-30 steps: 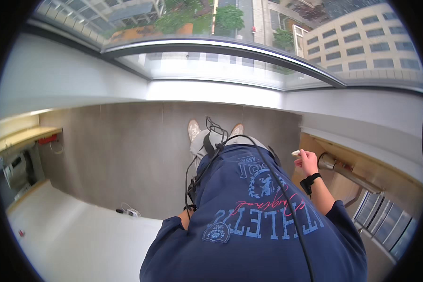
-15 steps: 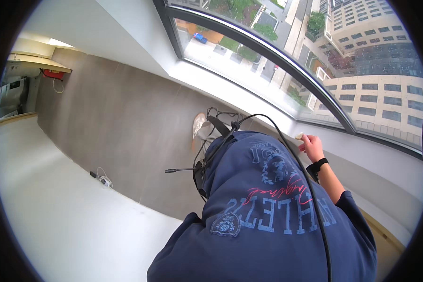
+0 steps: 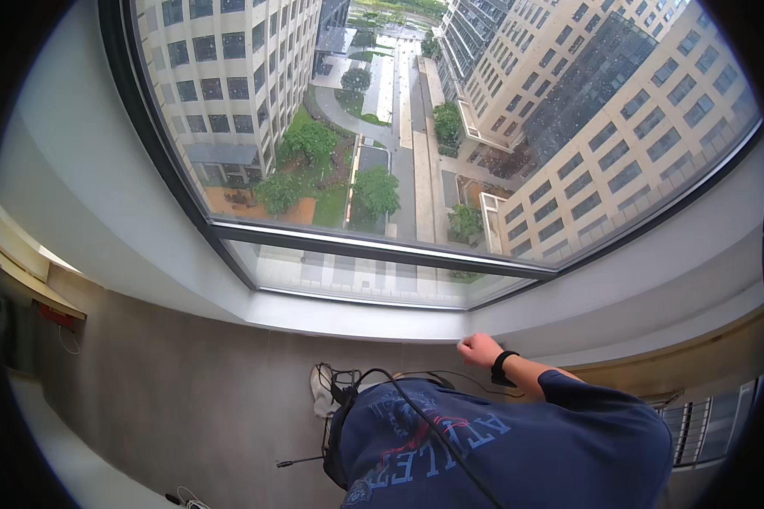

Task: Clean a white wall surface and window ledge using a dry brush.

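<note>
My right hand (image 3: pixel 479 349) is held out beside the white window sill (image 3: pixel 361 323), its fingers curled closed. Whatever lies inside them is hidden now. A black wristband (image 3: pixel 502 367) circles that wrist. The dark blue shirt (image 3: pixel 518 441) covers my body, and a black cable (image 3: pixel 437 428) runs down over it. More thin black wires tangle near my light shoe (image 3: pixel 321 386). My left hand does not show.
A large window (image 3: pixel 382 246) with a dark frame and raindrops fills the upper part. Grey floor (image 3: pixel 204 399) stretches at left. A white cable (image 3: pixel 193 500) lies at the lower left edge. At right stands a rack-like metal thing (image 3: pixel 686 431).
The view has swung up and round toward the window. A small pale piece showed at my right fingertips before; now the fingers are curled and it is not visible.
</note>
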`<action>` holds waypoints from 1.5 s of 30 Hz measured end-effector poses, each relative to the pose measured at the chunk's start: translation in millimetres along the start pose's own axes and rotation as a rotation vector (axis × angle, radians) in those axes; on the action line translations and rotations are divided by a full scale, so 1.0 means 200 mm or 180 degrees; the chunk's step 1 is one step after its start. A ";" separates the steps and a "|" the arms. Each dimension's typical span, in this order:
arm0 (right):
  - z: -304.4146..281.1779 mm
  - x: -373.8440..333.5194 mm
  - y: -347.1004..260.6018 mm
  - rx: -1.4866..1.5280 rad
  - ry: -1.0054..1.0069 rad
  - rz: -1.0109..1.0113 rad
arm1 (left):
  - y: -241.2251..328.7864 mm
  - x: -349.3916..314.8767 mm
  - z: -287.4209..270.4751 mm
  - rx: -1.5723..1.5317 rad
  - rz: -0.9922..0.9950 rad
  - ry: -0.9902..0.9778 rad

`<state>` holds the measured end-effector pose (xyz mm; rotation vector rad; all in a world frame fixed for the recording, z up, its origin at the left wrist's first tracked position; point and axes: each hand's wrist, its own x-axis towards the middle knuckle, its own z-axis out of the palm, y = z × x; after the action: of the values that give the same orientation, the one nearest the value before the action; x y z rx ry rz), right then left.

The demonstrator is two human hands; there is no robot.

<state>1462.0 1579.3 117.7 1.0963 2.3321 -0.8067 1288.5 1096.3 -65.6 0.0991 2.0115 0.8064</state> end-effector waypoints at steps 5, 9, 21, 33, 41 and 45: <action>0.06 0.05 0.06 0.0039 -0.0164 0.0004 | 0.15 0.15 -0.04 0.0065 0.0099 -0.0004; 0.05 0.01 0.00 0.0253 -0.0199 0.0182 | 0.21 0.21 -0.07 0.0104 0.0128 -0.0009; 0.16 -0.21 0.12 0.0689 -0.0064 0.0524 | 0.37 0.32 -0.12 0.0242 0.0283 -0.0011; 0.25 -0.28 0.18 0.1034 -0.0133 0.0768 | 0.42 0.35 -0.12 0.0267 0.0328 0.0041; 0.30 -0.28 0.23 0.1118 -0.0088 0.0717 | 0.42 0.35 -0.13 0.0235 0.0333 0.0071; 0.26 -0.27 0.27 0.0822 -0.0017 0.0651 | 0.41 0.35 -0.14 0.0214 0.0321 0.0081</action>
<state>1543.8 1544.0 95.3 1.4110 2.1082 -1.0492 1207.6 1171.6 -60.4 0.2314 2.0714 0.8070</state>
